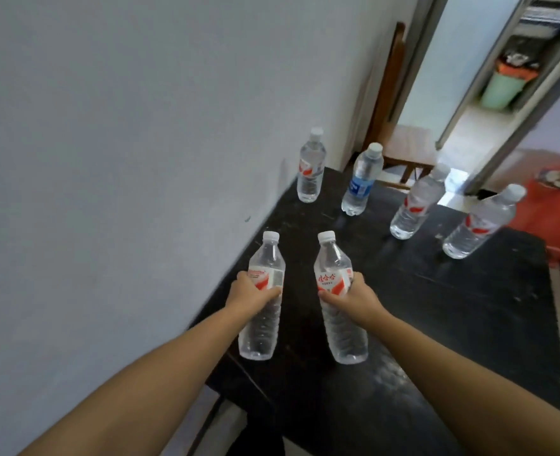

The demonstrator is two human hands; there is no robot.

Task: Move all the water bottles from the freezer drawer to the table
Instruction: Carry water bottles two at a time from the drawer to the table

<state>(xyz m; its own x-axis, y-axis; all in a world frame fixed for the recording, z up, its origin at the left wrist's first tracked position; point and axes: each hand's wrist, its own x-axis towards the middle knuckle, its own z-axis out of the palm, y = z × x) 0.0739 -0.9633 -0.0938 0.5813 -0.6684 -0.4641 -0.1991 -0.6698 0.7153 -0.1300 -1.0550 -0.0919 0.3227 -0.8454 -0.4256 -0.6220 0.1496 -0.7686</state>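
Head cam looks down at both hands, each wrapped around a clear plastic water bottle with a white cap and a red-and-white label. Left hand [250, 292] is clamped on the left bottle [263, 299] right at the label band, thumb across the front. Right hand [357, 296] grips the right bottle [338, 299] the same way, its label showing red characters. Both bottles are upright, close side by side but apart, bottoms down at the near part of the dark, scuffed black table [436, 324]; can't really tell if they're touching the top or just above it.

Further back on the same table stand four more bottles, spread out: a clear one with a red label [311, 166] next to the pale grey wall [124, 143], a blue-labelled clear bottle [361, 181] beside it, then two more red-labelled ones [415, 205] and [481, 223] toward the right edge. All look full, ribbed lower halves, white caps. Past the table there's a brown wooden chair [400, 149] and a red plastic stool [555, 209].
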